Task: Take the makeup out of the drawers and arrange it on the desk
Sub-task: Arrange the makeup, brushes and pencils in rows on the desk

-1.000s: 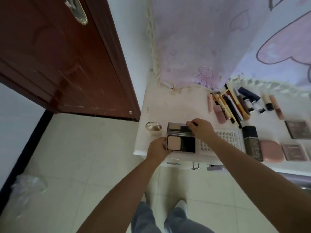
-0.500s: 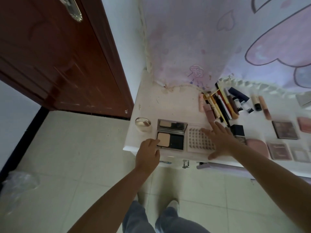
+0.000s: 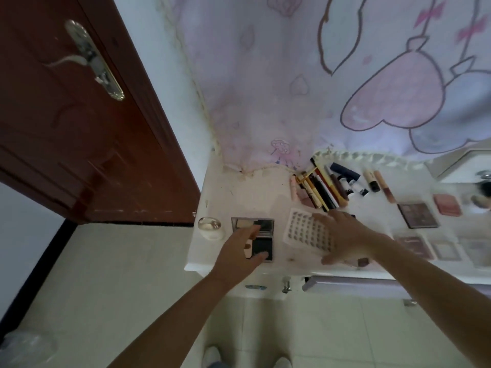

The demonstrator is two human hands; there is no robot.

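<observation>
One open compact (image 3: 261,236), one lash tray (image 3: 305,231), two hands flat: left hand (image 3: 240,251), right hand (image 3: 345,235).

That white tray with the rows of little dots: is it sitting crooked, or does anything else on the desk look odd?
Yes. The tray lies turned at an angle, while the open compact beside it sits square to the desk edge. The right hand rests flat on the tray's right side. The pencils behind lie in a loose slanted heap. Nothing looks spilled or broken.
</observation>
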